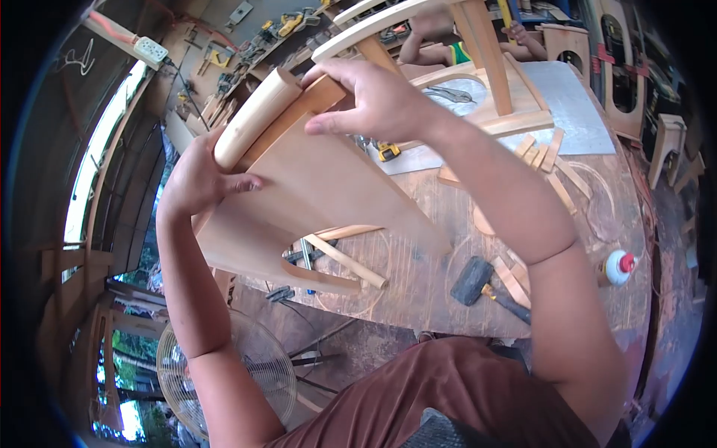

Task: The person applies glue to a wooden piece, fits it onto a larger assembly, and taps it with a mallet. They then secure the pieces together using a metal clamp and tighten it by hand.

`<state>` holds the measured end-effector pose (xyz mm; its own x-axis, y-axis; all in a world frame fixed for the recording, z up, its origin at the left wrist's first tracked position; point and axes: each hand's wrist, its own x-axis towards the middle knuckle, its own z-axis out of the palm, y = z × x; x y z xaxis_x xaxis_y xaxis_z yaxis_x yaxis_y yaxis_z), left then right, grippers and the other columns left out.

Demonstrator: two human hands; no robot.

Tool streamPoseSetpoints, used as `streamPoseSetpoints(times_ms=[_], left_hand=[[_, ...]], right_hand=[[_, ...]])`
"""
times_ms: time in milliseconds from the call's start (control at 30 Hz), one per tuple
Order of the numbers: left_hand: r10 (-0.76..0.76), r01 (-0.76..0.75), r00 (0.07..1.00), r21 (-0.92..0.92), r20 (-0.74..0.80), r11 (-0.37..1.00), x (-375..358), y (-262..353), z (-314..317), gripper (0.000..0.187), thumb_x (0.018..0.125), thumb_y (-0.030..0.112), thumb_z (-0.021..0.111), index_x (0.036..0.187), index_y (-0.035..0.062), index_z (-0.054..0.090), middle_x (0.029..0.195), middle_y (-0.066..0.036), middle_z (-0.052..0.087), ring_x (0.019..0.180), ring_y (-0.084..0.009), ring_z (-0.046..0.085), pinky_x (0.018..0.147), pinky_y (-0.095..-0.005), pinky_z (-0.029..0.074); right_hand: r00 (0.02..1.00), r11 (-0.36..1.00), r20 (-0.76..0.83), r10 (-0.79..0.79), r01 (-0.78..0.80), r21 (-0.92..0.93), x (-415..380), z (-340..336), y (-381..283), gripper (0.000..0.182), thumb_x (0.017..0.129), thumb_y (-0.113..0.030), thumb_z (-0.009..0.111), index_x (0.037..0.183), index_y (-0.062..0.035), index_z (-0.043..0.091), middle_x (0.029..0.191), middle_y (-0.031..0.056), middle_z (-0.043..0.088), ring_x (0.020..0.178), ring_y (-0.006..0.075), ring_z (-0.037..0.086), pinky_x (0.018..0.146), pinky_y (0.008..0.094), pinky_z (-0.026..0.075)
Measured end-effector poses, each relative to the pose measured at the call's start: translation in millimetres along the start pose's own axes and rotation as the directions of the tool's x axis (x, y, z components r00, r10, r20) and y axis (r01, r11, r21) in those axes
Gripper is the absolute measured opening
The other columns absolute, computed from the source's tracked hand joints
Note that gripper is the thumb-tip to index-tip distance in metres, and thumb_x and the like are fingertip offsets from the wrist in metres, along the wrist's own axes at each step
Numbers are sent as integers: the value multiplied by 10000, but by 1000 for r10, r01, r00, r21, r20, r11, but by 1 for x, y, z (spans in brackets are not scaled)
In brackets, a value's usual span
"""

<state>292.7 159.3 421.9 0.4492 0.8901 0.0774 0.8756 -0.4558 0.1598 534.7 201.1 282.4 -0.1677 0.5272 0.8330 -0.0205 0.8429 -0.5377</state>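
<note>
Overhead, both arms reach up and forward from a brown garment [418, 396] to hold a pale wooden panel [299, 187] with a curved cutout between its two legs. The left forearm rises nearly upright, its elbow slightly bent; the left hand [196, 175] wraps the panel's upper left end, thumb lying across the flat face. From the lower right, the right arm bends at the elbow and slants inward. The right hand [373, 101] arches over the other end of the top edge, thumb against the face, fingers over the edge. Between the hands, a rounded wooden rail [258, 116] runs along that edge. The panel leans over a wooden workbench [418, 299]; whether its legs touch the surface is hard to tell.

On the bench, a black-headed mallet [472, 281] lies near thin wood strips [510, 282], with a red-capped bottle [617, 267] farther right. Beyond, a curved wooden frame [489, 75] stands near another person's arms [420, 51]. A round fan [224, 373] is below, at left.
</note>
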Motion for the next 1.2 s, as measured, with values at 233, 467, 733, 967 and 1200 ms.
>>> streamPoseSetpoints(times_ms=[233, 467, 733, 967, 1200], left_hand=[[-81, 87, 994, -90, 73, 992, 0, -2, -5, 847, 521, 240, 971, 1222, -16, 571, 1069, -27, 671, 1010, -102, 591, 925, -306, 482], [-64, 67, 997, -104, 31, 992, -2, -11, -5, 751, 568, 241, 961, 1175, -8, 597, 1035, -29, 680, 985, -99, 587, 906, -307, 480], [-113, 114, 993, -8, 24, 993, -5, -13, -11, 843, 504, 348, 950, 1174, -18, 590, 1019, -35, 680, 954, -110, 597, 878, -315, 493], [-120, 121, 993, -100, 17, 988, -6, -16, -9, 820, 536, 377, 922, 1169, -26, 590, 1005, -25, 682, 934, -96, 593, 846, -293, 498], [-137, 142, 989, -123, 54, 982, -3, -9, -6, 805, 582, 344, 931, 1202, -22, 572, 1038, -33, 686, 977, -102, 601, 887, -306, 498]], right_hand=[[992, 903, -109, 67, -14, 429, -12, 32, 7, 454, 836, -285, 776, 1105, 25, 583, 912, 127, 692, 842, 157, 667, 745, 313, 521], [930, 914, -368, 13, 138, 381, -13, 59, 14, 455, 839, -204, 763, 1139, 47, 531, 844, 147, 695, 756, 194, 696, 653, 311, 538], [938, 954, -344, 43, 64, 292, -20, 56, 9, 439, 851, -192, 751, 1115, 69, 515, 830, 147, 685, 769, 211, 695, 681, 316, 551], [915, 977, -403, 3, 84, 197, -21, 56, 11, 412, 820, -200, 763, 1030, 75, 540, 718, 174, 686, 682, 297, 720, 634, 372, 576], [899, 965, -439, -2, 116, 233, -20, 59, 11, 441, 828, -200, 757, 1083, 85, 537, 750, 189, 691, 710, 293, 723, 643, 373, 574]])
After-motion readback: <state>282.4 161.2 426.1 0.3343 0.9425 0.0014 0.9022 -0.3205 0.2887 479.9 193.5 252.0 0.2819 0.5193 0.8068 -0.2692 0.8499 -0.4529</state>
